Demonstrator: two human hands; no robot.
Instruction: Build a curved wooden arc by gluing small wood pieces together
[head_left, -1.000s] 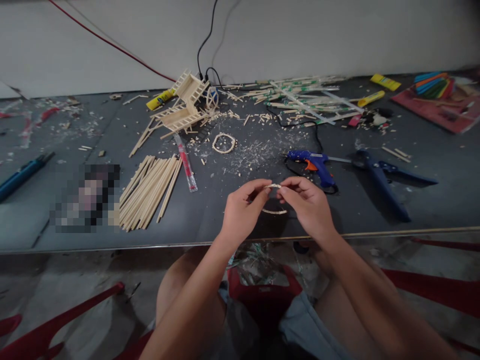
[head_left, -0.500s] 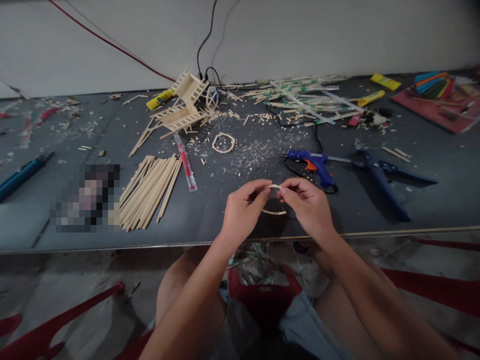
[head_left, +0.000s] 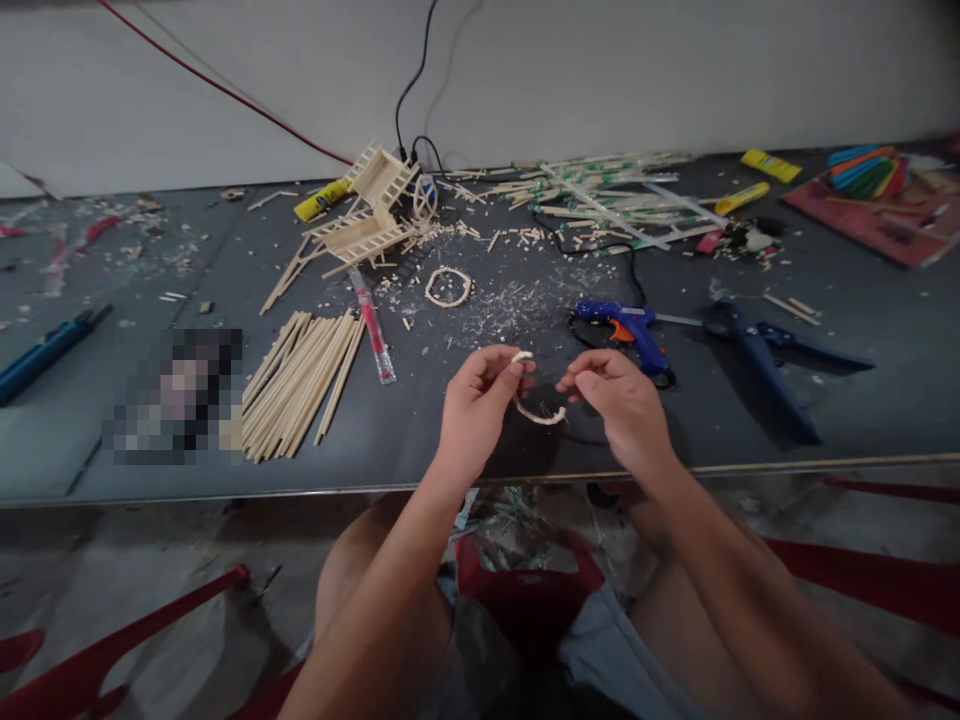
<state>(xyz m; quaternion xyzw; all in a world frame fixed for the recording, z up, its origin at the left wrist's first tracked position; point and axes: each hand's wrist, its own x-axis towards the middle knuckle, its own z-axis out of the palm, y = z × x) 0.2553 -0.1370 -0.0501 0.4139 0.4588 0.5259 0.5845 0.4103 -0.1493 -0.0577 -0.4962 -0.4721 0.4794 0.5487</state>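
Right bare hand (head_left: 628, 400) now off pale, curved wooden strip (head_left: 541, 419); fingers loosely parted, nothing visible between. Left bare hand (head_left: 476, 400) still pinches one end, thumb against fingers. Strip, above dark-grey desk (head_left: 409, 425) near front edge, gapes: loop apparently unclosed.

In dim, uneven light, a plain pale grey wall (head_left: 600, 75) rises behind a long dark surface (head_left: 409, 440), with red plastic chairs (head_left: 870, 580) on the dull grey floor (head_left: 187, 530) below.

Dark table (head_left: 401, 435) — pile of sticks (head_left: 301, 388); glue gun (head_left: 634, 328); pale ring (head_left: 450, 304).
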